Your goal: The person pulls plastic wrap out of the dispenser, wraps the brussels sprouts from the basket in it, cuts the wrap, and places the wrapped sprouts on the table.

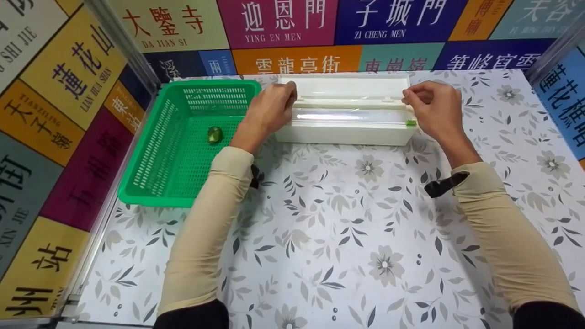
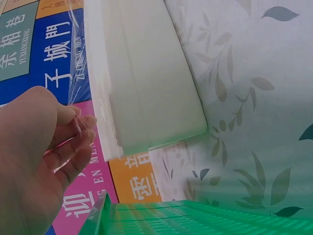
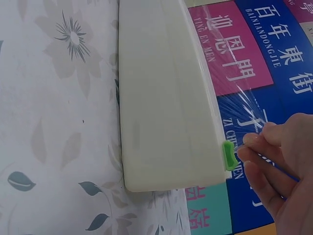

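Stretching between the 2 hands is a sheet of clear plastic film [image 3: 247, 95], drawn up from a long white box [image 1: 343, 135] on the worktop [image 1: 320, 208]. The left hand [image 1: 269, 107] pinches the film between thumb and fingertips near the left end of the box, and the left wrist view shows the sheet gathered into creases at that grip. The right hand [image 1: 436, 107] pinches the film near the right end, thumb against forefinger, its other fingers bent. In the right wrist view the film runs in fine, taut folds from the box's edge to these fingertips.

The box lies lengthwise across the far part of the worktop. Its white lid [image 1: 352, 86] is open along the back, and a shiny roll [image 1: 349, 115] shows inside. A small green slider [image 1: 410, 123] sits at the right end of the front edge, just beside the right hand.

To the left of the box is a green plastic basket [image 1: 208, 84] with slotted walls. Inside lies 1 small, shiny green item [image 1: 214, 135], too small to identify. Grey leaves and flowers pattern the white worktop, and colourful lettered panels [image 1: 283, 23] line the walls. Beige sleeves [image 1: 196, 237] cover the forearms.
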`<state>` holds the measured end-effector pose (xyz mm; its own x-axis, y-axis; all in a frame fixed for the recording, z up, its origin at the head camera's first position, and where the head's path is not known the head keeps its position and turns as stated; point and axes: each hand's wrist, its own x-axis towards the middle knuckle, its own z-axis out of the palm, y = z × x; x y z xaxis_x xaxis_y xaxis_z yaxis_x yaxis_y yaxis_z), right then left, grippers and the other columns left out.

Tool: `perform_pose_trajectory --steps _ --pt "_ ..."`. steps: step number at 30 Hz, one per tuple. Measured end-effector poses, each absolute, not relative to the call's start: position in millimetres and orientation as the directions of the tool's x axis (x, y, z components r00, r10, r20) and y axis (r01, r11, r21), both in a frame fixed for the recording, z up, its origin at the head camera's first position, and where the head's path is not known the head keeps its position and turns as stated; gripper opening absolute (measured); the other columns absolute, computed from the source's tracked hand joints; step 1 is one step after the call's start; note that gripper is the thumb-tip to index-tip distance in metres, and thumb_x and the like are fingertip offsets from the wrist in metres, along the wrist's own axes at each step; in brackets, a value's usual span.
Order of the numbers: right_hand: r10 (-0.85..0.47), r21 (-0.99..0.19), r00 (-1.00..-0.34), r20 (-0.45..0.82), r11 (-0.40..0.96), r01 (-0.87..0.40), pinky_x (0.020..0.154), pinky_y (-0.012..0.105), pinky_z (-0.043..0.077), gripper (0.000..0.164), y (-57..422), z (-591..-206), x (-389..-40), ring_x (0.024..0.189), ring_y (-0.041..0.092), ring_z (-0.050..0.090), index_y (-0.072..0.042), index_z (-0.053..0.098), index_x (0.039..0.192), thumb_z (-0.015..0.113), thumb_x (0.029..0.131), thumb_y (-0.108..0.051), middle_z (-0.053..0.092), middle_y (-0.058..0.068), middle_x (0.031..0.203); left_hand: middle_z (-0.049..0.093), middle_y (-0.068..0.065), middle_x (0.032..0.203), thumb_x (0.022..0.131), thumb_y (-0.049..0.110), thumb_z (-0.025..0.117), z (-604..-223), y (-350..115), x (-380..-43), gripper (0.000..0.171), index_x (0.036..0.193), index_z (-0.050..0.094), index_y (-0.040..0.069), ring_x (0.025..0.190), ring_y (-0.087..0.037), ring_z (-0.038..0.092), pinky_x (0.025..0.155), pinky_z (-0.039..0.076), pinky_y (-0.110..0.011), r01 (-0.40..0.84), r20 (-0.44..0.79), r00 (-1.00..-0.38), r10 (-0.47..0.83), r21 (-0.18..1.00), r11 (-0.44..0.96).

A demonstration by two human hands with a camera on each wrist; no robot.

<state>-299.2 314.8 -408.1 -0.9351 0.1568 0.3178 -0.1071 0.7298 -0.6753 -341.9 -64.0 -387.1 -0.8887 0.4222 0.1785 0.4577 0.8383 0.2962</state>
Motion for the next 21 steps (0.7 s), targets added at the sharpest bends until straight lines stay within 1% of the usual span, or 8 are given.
perform_pose_trajectory --steps 4,7,10,14,17,19,21 --pt "0.150 -0.681 -0.934 0.325 0.722 -0.121 0.080 0.009 0.049 0.040 316.1 -406.9 -298.7 0.079 -0.018 0.061 -0.008 0.081 0.123 0.071 0.105 -0.043 0.084 0.013 0.112 0.074 -0.011 0.116 0.111 0.021 0.060 -385.1 -66.3 -342.5 0.019 0.122 0.071 0.010 0.103 -0.025 0.064 0.096 0.060 -0.037 0.432 0.167 -0.902 0.398 0.358 0.828" --pt "0.142 -0.683 -0.927 0.347 0.716 -0.145 0.079 0.008 0.049 0.039 317.2 -406.3 -297.9 0.077 -0.019 0.061 -0.007 0.081 0.121 0.071 0.105 -0.041 0.084 0.013 0.108 0.076 -0.012 0.116 0.111 0.020 0.060 -383.9 -67.5 -343.5 0.021 0.122 0.074 0.008 0.102 -0.023 0.065 0.098 0.060 -0.036 0.434 0.170 -0.900 0.401 0.418 0.798" --pt "0.136 -0.684 -0.919 0.371 0.709 -0.172 0.078 0.007 0.048 0.037 317.5 -404.7 -296.9 0.075 -0.021 0.061 -0.006 0.082 0.119 0.072 0.105 -0.039 0.085 0.012 0.104 0.077 -0.012 0.113 0.111 0.020 0.061 -383.1 -68.5 -344.6 0.021 0.122 0.074 0.006 0.099 -0.022 0.066 0.096 0.060 -0.034 0.436 0.170 -0.898 0.405 0.467 0.770" --pt "0.129 -0.683 -0.917 0.378 0.707 -0.182 0.077 0.008 0.048 0.036 317.5 -402.9 -296.5 0.075 -0.021 0.061 -0.007 0.082 0.118 0.073 0.104 -0.038 0.085 0.010 0.103 0.076 -0.012 0.112 0.111 0.021 0.061 -382.2 -70.4 -344.8 0.022 0.122 0.073 0.007 0.096 -0.022 0.064 0.092 0.058 -0.032 0.435 0.158 -0.897 0.413 0.481 0.761" --pt "0.127 -0.681 -0.919 0.372 0.711 -0.177 0.077 0.010 0.047 0.035 317.6 -402.0 -296.0 0.076 -0.020 0.061 -0.008 0.083 0.118 0.073 0.105 -0.038 0.085 0.011 0.104 0.076 -0.013 0.109 0.110 0.021 0.060 -381.4 -71.9 -344.1 0.023 0.121 0.073 0.005 0.095 -0.022 0.064 0.089 0.057 -0.032 0.452 0.159 -0.888 0.432 0.480 0.752" --pt "0.123 -0.676 -0.920 0.373 0.715 -0.179 0.077 0.010 0.046 0.035 317.9 -401.7 -295.6 0.076 -0.020 0.061 -0.008 0.083 0.118 0.072 0.105 -0.038 0.085 0.012 0.104 0.075 -0.013 0.107 0.108 0.022 0.064 -381.2 -73.3 -344.1 0.022 0.118 0.073 0.004 0.094 -0.023 0.064 0.088 0.057 -0.033 0.462 0.162 -0.882 0.443 0.482 0.745" --pt "0.118 -0.672 -0.918 0.378 0.717 -0.185 0.078 0.011 0.046 0.034 318.3 -401.4 -295.5 0.076 -0.020 0.061 -0.008 0.083 0.118 0.072 0.105 -0.038 0.084 0.013 0.105 0.075 -0.014 0.107 0.107 0.019 0.067 -380.7 -74.3 -344.1 0.019 0.115 0.073 0.003 0.095 -0.024 0.065 0.089 0.058 -0.034 0.474 0.167 -0.876 0.452 0.473 0.743"
